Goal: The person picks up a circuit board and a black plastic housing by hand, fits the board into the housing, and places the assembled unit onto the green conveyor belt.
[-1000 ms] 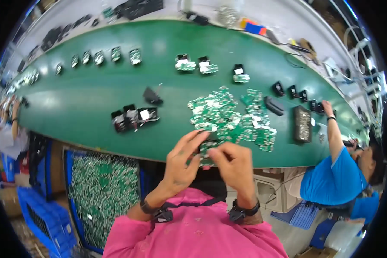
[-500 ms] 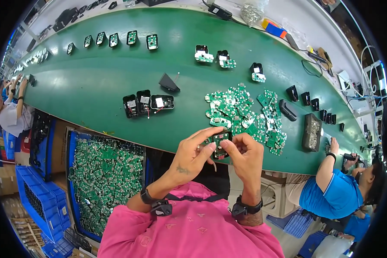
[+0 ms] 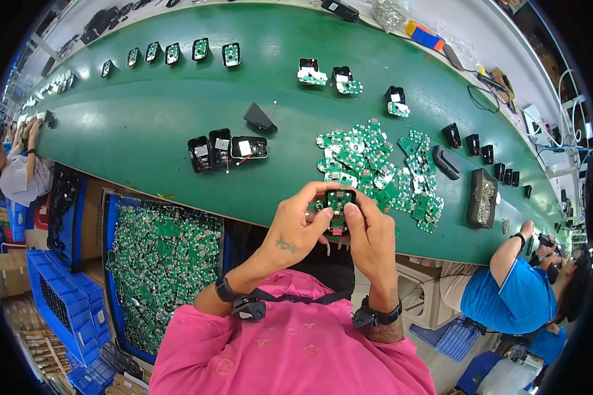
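Close to my body, by the table's front edge, I hold a small black plastic case with a green circuit board (image 3: 338,205) seated in its opening. My left hand (image 3: 292,225) grips its left side, thumb against the board's edge. My right hand (image 3: 370,238) grips the right side, its thumb pressing on the board's right edge. A red part shows at the board's near end. The fingers beneath are mostly hidden. Just beyond my hands lies a heap of loose circuit boards (image 3: 359,157). To the left, several open black cases (image 3: 249,147) with white labels and wires lie together.
A black wedge-shaped case (image 3: 260,118) stands mid-table. Cases with boards (image 3: 231,55) line the far left; others (image 3: 311,72) have boards hanging out. A tray of small metal parts (image 3: 483,199) sits right, near a co-worker in blue (image 3: 507,293). A board-filled bin (image 3: 165,276) stands below left.
Both hands have shifted slightly away from my body with the case, which now faces up more squarely. My right thumb has moved to the board's upper right edge.
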Demonstrator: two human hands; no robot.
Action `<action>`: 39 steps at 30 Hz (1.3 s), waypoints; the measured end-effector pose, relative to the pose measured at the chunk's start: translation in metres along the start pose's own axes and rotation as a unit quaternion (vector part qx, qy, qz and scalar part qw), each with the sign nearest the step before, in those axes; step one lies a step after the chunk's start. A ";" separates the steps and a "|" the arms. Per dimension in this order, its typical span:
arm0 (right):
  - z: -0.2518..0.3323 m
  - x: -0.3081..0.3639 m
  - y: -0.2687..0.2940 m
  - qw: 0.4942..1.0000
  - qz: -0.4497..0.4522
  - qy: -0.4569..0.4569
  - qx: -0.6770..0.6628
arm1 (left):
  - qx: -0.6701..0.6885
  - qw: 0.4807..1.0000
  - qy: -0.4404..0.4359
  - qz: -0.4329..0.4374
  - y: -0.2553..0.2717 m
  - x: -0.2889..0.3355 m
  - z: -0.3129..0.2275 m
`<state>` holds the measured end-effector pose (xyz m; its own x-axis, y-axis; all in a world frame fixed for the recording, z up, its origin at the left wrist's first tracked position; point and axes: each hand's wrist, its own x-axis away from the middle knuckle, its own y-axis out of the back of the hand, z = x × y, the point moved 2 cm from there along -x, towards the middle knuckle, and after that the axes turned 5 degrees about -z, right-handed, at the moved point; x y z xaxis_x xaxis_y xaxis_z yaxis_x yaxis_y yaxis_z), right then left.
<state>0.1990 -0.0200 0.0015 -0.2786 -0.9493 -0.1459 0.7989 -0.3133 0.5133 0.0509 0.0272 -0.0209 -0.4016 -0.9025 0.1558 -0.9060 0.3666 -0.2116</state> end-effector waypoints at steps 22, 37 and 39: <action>0.013 -0.075 -0.050 0.996 0.042 0.008 -0.075 | -0.345 0.916 -0.170 -0.114 0.172 -0.287 -0.032; -0.011 -0.081 -0.029 0.990 0.032 -0.081 -0.110 | -0.585 0.778 -0.214 0.083 0.111 -0.297 -0.037; -0.014 -0.081 -0.029 0.989 0.026 -0.093 -0.114 | -0.559 0.790 -0.239 0.074 0.108 -0.270 -0.053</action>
<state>0.2057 0.0659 -0.0134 -0.3106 -0.9495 0.0442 0.9081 -0.2827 0.3090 0.0548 0.3219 -0.0349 -0.6605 -0.7152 -0.2287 -0.5120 0.2061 0.8339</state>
